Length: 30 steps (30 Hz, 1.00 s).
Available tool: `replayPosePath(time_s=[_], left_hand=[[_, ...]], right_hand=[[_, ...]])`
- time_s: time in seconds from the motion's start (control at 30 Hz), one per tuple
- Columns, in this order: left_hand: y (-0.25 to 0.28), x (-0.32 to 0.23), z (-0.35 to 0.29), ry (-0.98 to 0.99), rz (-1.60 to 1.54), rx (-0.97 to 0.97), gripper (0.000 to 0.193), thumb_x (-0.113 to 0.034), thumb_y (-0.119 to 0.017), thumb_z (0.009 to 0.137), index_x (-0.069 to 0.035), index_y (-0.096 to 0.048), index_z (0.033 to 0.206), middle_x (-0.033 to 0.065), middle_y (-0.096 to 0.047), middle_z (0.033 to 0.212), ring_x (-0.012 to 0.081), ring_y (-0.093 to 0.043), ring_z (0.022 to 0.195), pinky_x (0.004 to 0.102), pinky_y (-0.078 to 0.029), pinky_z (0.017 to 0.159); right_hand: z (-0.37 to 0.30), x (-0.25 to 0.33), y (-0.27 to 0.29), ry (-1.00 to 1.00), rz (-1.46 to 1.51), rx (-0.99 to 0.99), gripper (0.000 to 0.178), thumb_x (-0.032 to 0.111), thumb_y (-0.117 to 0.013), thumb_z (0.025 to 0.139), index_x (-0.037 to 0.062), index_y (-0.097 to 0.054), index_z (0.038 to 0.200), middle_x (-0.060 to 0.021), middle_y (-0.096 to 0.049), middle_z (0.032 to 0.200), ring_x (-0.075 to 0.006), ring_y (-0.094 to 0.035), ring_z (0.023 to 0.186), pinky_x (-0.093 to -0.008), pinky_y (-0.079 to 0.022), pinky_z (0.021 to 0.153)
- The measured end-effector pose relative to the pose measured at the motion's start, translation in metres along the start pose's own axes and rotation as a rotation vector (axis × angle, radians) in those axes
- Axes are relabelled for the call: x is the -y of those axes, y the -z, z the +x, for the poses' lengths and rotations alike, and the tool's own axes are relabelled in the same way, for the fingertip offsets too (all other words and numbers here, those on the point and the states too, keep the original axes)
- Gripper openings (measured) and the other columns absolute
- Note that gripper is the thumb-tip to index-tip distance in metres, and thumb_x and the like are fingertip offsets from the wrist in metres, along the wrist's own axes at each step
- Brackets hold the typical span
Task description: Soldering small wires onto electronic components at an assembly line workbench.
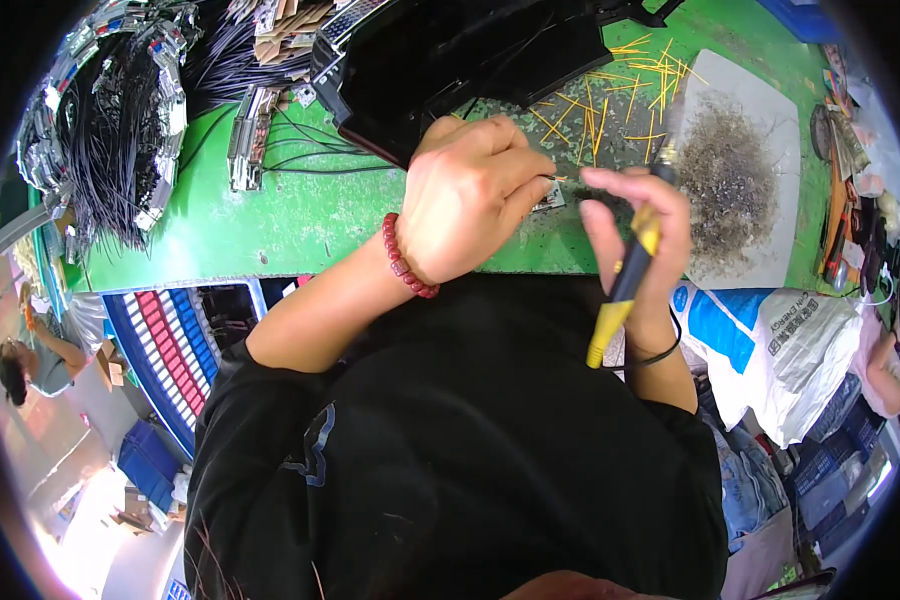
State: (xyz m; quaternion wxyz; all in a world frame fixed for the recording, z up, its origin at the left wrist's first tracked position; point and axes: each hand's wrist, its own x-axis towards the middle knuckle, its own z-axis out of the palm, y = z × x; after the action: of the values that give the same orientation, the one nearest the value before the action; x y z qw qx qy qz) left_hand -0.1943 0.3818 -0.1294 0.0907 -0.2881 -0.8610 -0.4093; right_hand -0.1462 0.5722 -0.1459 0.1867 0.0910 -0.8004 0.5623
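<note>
My left hand point(475, 190), with a red bead bracelet at the wrist, is closed over the table with its fingertips pinched together. At those fingertips shows a small pale metallic piece point(548, 196), mostly hidden by the fingers. My right hand point(650, 225) holds a soldering iron point(630, 280) with a yellow and black handle, its tip end pointing up and away from me. The right thumb and forefinger reach toward the left fingertips, a short gap apart. Beyond the hands, many short yellow wires point(600, 125) lie scattered on the green table point(310, 230).
A white board point(705, 265) covered in dark residue lies at the right. A large black plastic housing point(460, 60) stands at the back. Bundled black cables point(120, 130) with metal ends are heaped at far left. Tools point(840, 190) crowd the right edge; a white sack point(770, 350) sits below.
</note>
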Motion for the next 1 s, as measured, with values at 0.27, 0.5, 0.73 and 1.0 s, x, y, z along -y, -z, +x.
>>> replayPosePath(time_s=[0.27, 0.5, 0.73, 1.0], left_hand=[[-0.001, 0.000, 0.000, -0.011, 0.006, -0.019, 0.012, -0.008, -0.076, 0.070, -0.009, -0.069, 0.080, 0.0033, -0.064, 0.078, 0.0219, -0.061, 0.073, 0.0334, -0.044, 0.069], [-0.001, 0.001, 0.000, -0.017, 0.002, -0.013, 0.012, -0.007, -0.076, 0.069, -0.009, -0.069, 0.079, 0.0041, -0.064, 0.078, 0.0221, -0.062, 0.073, 0.0333, -0.044, 0.068], [-0.001, 0.000, 0.003, 0.013, 0.010, 0.004, 0.009, -0.007, -0.075, 0.070, -0.008, -0.068, 0.077, 0.0039, -0.064, 0.076, 0.0217, -0.062, 0.071, 0.0335, -0.044, 0.064], [-0.004, 0.001, 0.002, 0.030, 0.031, -0.017, 0.007, -0.008, -0.074, 0.072, -0.008, -0.069, 0.077, 0.0026, -0.064, 0.073, 0.0207, -0.062, 0.067, 0.0328, -0.043, 0.062]], right_hand=[[0.005, 0.009, -0.006, -0.092, 0.169, 0.047, 0.036, -0.010, -0.071, 0.077, 0.0005, -0.054, 0.107, -0.0122, -0.069, 0.098, -0.0183, -0.069, 0.092, -0.0287, -0.053, 0.082], [0.007, 0.011, -0.007, -0.169, 0.245, 0.093, 0.037, -0.010, -0.069, 0.079, 0.0000, -0.051, 0.109, -0.0131, -0.067, 0.100, -0.0200, -0.069, 0.095, -0.0301, -0.053, 0.085], [0.003, 0.001, -0.001, -0.094, 0.182, 0.051, 0.037, -0.007, -0.071, 0.080, 0.0006, -0.052, 0.111, -0.0144, -0.067, 0.102, -0.0220, -0.068, 0.100, -0.0299, -0.054, 0.087], [-0.003, 0.003, 0.003, -0.031, -0.026, 0.164, 0.034, -0.005, -0.068, 0.083, 0.0013, -0.049, 0.111, -0.0180, -0.071, 0.101, -0.0214, -0.068, 0.099, -0.0378, -0.040, 0.104]])
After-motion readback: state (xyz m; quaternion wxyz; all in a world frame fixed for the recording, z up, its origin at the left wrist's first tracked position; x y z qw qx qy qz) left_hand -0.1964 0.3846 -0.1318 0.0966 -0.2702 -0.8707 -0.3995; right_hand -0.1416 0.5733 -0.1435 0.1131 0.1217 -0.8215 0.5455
